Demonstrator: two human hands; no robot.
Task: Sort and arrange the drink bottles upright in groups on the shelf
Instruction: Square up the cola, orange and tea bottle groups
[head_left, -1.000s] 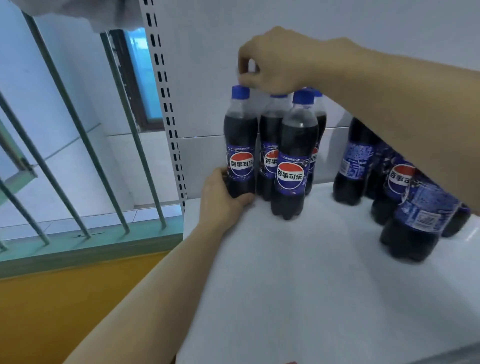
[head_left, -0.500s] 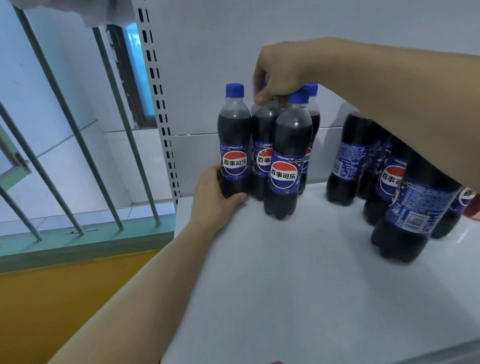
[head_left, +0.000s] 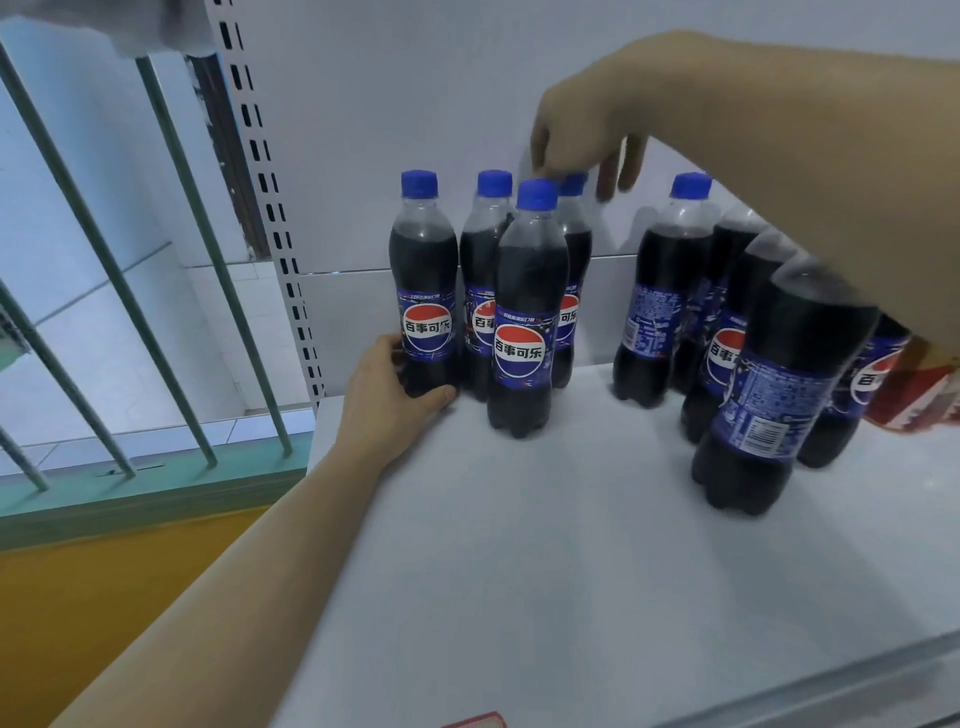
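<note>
Several cola bottles with blue caps stand upright in a tight group (head_left: 524, 312) at the back left of the white shelf (head_left: 571, 571). My left hand (head_left: 389, 400) grips the base of the leftmost bottle (head_left: 423, 291), thumb in front of it. My right hand (head_left: 587, 130) hovers over the group with loose, spread fingers; one fingertip is at the cap of the rear right bottle (head_left: 574, 184). A second group of several cola bottles (head_left: 727, 338) stands to the right, partly hidden under my right forearm.
A perforated shelf upright (head_left: 260, 208) marks the shelf's left end. Beyond it are green window bars (head_left: 171, 260) and a yellow wall (head_left: 104, 597). A red pack (head_left: 914, 400) sits at the far right. The front of the shelf is bare.
My right hand has let go of the caps it held, risen a little and shifted right with its fingers opened. My left hand stays on the leftmost bottle's base.
</note>
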